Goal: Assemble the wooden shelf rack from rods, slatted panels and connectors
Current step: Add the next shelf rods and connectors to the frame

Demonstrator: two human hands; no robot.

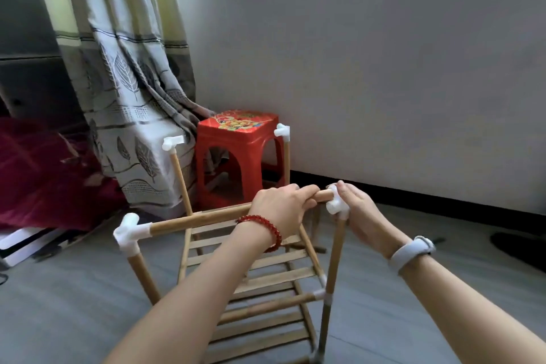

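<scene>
Rack stands on floor in front of red stool — part-built. Left hand clenches top rod; right hand grips white corner connector beside it. Likely light, stiff, joints wobbly — hold rod close to connector.

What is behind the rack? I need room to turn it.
A red stool stands behind the rack, with a curtain to its left. The floor behind the stool is hidden.
</scene>
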